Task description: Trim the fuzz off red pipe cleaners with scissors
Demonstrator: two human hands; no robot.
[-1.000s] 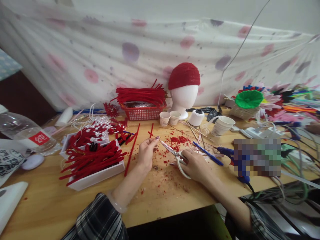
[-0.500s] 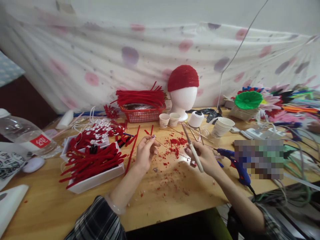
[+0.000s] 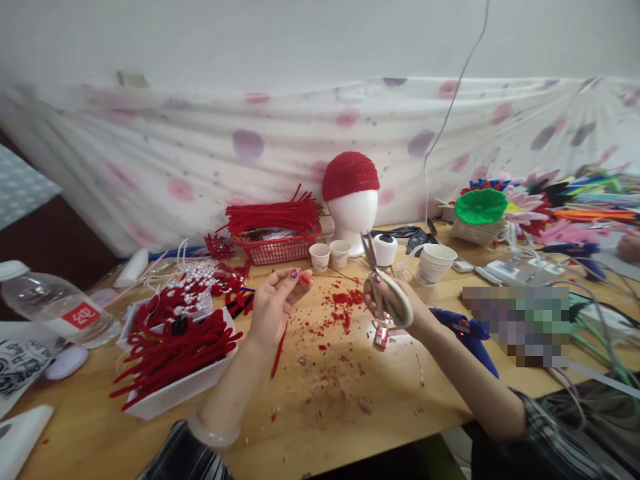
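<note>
My left hand [image 3: 276, 303] pinches a small red piece [image 3: 305, 279] between thumb and fingers above the table. A red chenille strip [image 3: 280, 353] shows just below that hand. My right hand [image 3: 393, 293] grips scissors [image 3: 371, 257] by their pale handles, the blades pointing up and away from me. Red fluff clippings [image 3: 346, 301] are scattered on the wood between the hands. Below my right hand lies a small red-and-silver object [image 3: 381, 337].
A white foam head [image 3: 353, 213] with a red cap stands behind, beside a red basket [image 3: 285, 250] and paper cups [image 3: 436, 263]. White boxes of red loops [image 3: 187, 380] and a bottle [image 3: 75, 317] are left; a blue glue gun [image 3: 467, 340] lies right.
My left hand now has a small red piece in its fingertips and has shifted slightly left. The scissors have turned more upright, their blades slightly parted. The view has tilted up.
</note>
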